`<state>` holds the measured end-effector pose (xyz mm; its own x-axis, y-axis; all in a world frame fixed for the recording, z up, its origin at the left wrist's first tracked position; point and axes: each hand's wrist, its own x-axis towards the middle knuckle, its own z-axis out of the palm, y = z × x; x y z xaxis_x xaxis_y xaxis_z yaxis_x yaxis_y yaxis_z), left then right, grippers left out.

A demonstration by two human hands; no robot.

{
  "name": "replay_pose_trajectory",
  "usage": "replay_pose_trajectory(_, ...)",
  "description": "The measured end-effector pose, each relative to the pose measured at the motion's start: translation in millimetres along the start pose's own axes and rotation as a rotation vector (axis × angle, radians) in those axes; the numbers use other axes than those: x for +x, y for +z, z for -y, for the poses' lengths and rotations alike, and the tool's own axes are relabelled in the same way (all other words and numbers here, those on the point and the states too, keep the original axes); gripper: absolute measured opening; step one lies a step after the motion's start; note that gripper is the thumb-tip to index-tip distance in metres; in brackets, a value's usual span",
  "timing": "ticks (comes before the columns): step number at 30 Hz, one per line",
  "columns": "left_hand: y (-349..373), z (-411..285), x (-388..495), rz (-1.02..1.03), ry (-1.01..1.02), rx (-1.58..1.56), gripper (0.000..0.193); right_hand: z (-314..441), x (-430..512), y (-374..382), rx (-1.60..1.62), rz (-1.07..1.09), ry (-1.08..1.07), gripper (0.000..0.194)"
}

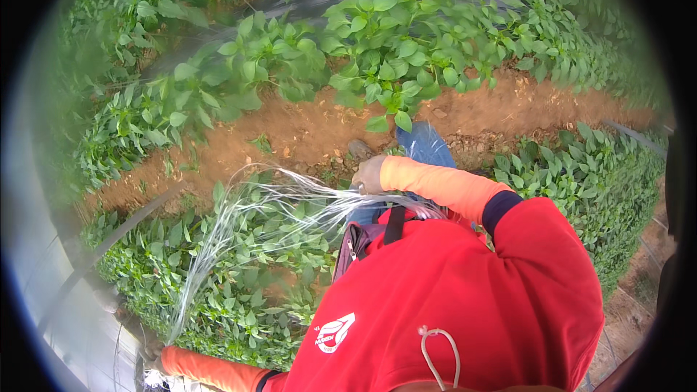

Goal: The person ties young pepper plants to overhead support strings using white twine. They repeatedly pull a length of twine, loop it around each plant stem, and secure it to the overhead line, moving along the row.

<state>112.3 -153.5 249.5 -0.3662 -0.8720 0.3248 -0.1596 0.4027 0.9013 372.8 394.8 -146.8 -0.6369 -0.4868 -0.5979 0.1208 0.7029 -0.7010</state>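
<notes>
A long loose bundle of thin whitish plastic strands (283, 201) runs between my two hands. My right hand (370, 175), at the end of an orange sleeve, is closed around the strands in front of my waist, and their tail hangs behind it. Out at the lower left, my left hand (154, 358) is closed where the far end of the bundle narrows; its fingers are dim and partly hidden. A white tangled mass (155, 378) shows just below that hand. A dark purple zippered pouch (354, 247) sits at my waist, partly covered by my red top (446, 294).
Leafy green plants (403, 49) grow in a row ahead, beside dark plastic mulch film (316, 0). Bare brown soil (305, 125) forms a path. More low plants (250, 305) stand left and right of me. A blurred pole (109, 239) slants at left, near pale sheeting (32, 250).
</notes>
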Motion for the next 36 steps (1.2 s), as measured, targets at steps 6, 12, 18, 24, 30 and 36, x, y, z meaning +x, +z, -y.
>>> replay_pose_trajectory(6,22.9,161.9,-170.9,0.478,-0.535,-0.027,0.043,-85.6,27.2,-71.2,-0.272,-0.392,0.375,0.016)
replay_pose_trajectory(12,22.0,283.3,-352.3,0.703,-1.03,0.071,0.044,-179.0,85.8,-124.3,-0.567,-0.192,0.411,0.025)
replay_pose_trajectory(18,-0.8,339.3,-407.7,0.717,-1.193,0.037,0.046,-267.5,36.1,-127.2,-0.289,-0.262,0.961,0.029)
replay_pose_trajectory(24,-10.3,364.2,-442.2,0.745,-1.328,0.053,0.047,-352.6,-26.9,-79.9,0.024,-0.597,1.042,0.037)
replay_pose_trajectory(30,-20.3,370.7,-468.8,0.803,-1.355,0.015,0.047,-405.4,-24.2,-58.4,-0.192,-0.41,0.876,0.037)
replay_pose_trajectory(36,-36.8,374.8,-474.1,0.778,-1.354,-0.016,0.048,-363.8,-5.4,-81.4,-0.075,-0.401,1.024,0.046)
